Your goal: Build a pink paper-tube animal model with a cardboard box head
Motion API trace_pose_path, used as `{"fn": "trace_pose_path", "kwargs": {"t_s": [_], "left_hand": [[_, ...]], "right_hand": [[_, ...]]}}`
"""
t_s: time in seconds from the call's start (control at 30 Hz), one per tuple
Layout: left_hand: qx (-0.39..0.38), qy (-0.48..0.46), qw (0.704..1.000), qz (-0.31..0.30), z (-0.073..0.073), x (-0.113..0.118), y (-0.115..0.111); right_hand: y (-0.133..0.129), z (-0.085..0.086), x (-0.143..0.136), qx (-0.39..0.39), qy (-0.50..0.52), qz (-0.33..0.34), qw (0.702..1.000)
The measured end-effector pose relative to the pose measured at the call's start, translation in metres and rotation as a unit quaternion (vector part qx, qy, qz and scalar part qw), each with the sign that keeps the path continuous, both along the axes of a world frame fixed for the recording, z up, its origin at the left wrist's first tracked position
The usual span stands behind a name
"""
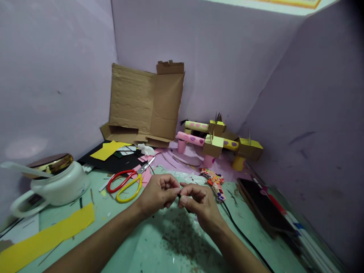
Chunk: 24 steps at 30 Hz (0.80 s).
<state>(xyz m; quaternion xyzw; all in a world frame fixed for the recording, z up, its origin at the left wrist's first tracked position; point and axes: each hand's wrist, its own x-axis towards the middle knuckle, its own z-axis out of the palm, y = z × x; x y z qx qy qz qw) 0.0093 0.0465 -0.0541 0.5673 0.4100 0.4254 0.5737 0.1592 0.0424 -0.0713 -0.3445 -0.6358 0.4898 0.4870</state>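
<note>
My left hand (160, 192) and my right hand (199, 201) meet over the middle of the green table, fingertips nearly touching. Both are closed in a pinch around a small black piece (179, 196), mostly covered by the fingers, so its kind is unclear. Left of my left hand lie scissors (129, 180) with one red and one yellow handle, their blades pointing away. Just beyond my right hand rests a glue gun (214, 182) wrapped in a colourful pattern, its black cord running toward me. Dark crumbs (182, 235) are scattered beneath my hands.
A white pot (61, 185) and a yellow paper strip (51, 235) are on the left. An opened cardboard box (142, 102) leans at the back wall. Several paper-tube figures with box heads (213, 146) stand back right. A dark tray (265, 206) and pens (301, 227) lie right.
</note>
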Motion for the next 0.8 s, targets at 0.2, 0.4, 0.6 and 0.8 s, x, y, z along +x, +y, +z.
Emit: {"fn": "trace_pose_path", "kwargs": {"t_s": [0.2, 0.4, 0.6, 0.8], "left_hand": [[0.111, 0.087, 0.987, 0.077, -0.002, 0.008, -0.009], [0.327, 0.276, 0.901, 0.075, -0.003, 0.002, -0.015], [0.394, 0.329, 0.858, -0.034, 0.006, -0.015, -0.009], [0.110, 0.134, 0.985, -0.010, 0.013, -0.010, -0.003]], "right_hand": [[0.001, -0.005, -0.002, -0.012, -0.002, -0.113, 0.994], [0.004, -0.001, 0.001, 0.093, -0.148, -0.201, 0.964], [0.003, 0.003, 0.008, 0.198, -0.286, -0.026, 0.937], [0.003, 0.005, 0.009, 0.078, -0.136, 0.027, 0.987]]}}
